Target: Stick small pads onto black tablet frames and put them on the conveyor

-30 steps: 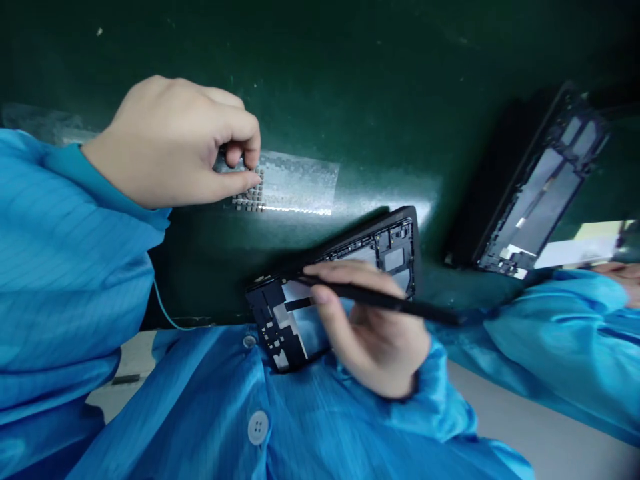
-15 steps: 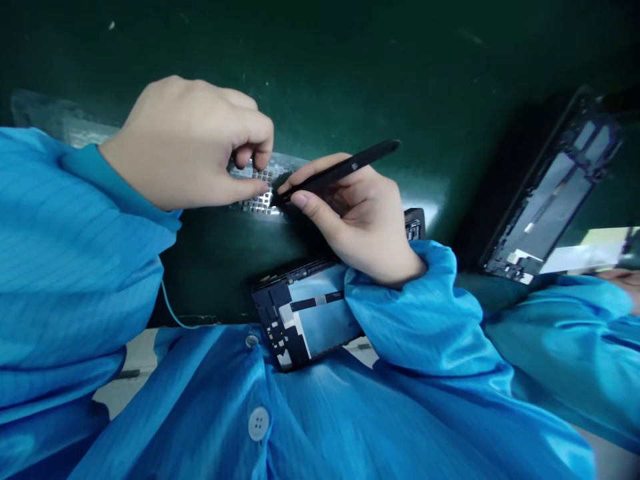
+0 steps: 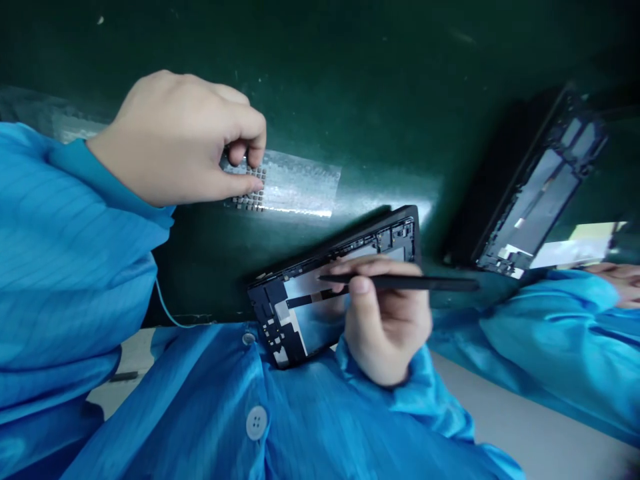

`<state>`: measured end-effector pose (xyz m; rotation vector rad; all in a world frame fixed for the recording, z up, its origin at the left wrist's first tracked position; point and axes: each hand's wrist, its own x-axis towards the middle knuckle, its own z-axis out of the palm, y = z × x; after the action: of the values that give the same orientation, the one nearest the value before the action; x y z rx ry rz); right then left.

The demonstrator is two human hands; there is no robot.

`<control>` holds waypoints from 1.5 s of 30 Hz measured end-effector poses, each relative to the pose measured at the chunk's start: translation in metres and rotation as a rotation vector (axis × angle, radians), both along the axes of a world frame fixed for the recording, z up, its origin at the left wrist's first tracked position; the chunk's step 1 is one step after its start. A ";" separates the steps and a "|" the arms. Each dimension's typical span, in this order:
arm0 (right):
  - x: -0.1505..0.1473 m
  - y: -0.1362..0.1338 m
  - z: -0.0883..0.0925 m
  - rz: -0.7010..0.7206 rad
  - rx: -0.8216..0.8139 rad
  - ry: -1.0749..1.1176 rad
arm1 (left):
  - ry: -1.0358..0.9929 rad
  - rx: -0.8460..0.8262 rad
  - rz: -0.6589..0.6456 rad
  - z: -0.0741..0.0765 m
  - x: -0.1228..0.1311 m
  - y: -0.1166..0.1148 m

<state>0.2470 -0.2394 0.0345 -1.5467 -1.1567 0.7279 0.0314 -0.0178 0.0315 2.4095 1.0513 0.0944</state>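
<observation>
My left hand (image 3: 185,143) is curled, its thumb and bent fingers on a clear plastic sheet (image 3: 305,187) that lies on the bench. Rows of small square pads (image 3: 250,200) show at the sheet's left part, beside the thumb tip. My right hand (image 3: 387,320) grips black tweezers (image 3: 425,283) between thumb and fingers, tips pointing left. Under them an opened flat electronic device (image 3: 313,333), like a tablet, rests tilted at the bench's near edge against my front. Any tiny piece at the tweezer tips is too small to make out.
Stacked to the right are similar opened devices (image 3: 535,193) on a dark block. A person in a blue sleeve (image 3: 545,320) sits at the right, a hand (image 3: 620,283) showing. More clear film (image 3: 75,127) lies left behind my wrist. The bench (image 3: 350,80) is dark green.
My right hand with the tweezers has moved from the pad sheet, down and right, to over the opened device. My left hand stays at the sheet.
</observation>
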 end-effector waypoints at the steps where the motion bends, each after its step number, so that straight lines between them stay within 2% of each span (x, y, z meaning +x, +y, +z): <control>1: -0.003 -0.009 -0.005 0.001 0.017 -0.031 | -0.001 0.006 0.000 0.000 0.000 0.000; 4: -0.010 -0.017 -0.015 0.016 0.058 -0.117 | -0.010 0.027 -0.009 0.000 -0.001 -0.001; 8: -0.012 -0.010 -0.018 0.000 0.041 -0.144 | -0.028 0.035 -0.022 0.000 -0.001 -0.002; 12: -0.010 -0.013 -0.009 0.070 0.060 -0.239 | -0.029 0.034 -0.024 0.001 -0.001 -0.002; 15: -0.005 -0.008 0.007 0.174 0.052 -0.315 | -0.016 0.031 -0.015 0.001 -0.002 -0.002; 17: 0.002 0.011 0.019 0.241 0.004 -0.309 | -0.015 0.026 -0.014 0.002 -0.001 -0.001; 20: 0.012 0.061 0.024 0.397 -0.085 -0.276 | -0.004 0.021 -0.014 0.002 -0.001 -0.001; 23: 0.016 0.109 0.013 0.579 -0.153 -0.195 | 0.005 0.025 -0.026 0.001 -0.001 0.000; 26: 0.015 0.130 -0.003 0.653 -0.199 -0.142 | 0.029 0.028 -0.042 0.001 -0.001 0.000; 31: 0.019 0.124 -0.015 0.648 -0.174 -0.061 | 0.077 0.048 -0.049 -0.001 0.000 0.002; 37: 0.018 0.129 -0.018 0.666 -0.109 -0.086 | 0.155 0.029 -0.018 0.003 0.005 0.002; 40: 0.019 0.131 -0.017 0.642 -0.116 -0.015 | 0.159 0.031 -0.014 0.003 0.005 0.002; 43: 0.029 0.114 -0.008 0.515 -0.120 0.151 | 0.088 0.047 -0.018 0.001 0.002 0.001; 45: 0.038 0.088 0.000 0.318 -0.047 0.185 | 0.031 0.050 -0.015 -0.001 0.001 0.000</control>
<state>0.2847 -0.1510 0.0345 -1.3146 -1.2666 1.0926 0.0320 -0.0175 0.0307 2.4711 1.0562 0.0797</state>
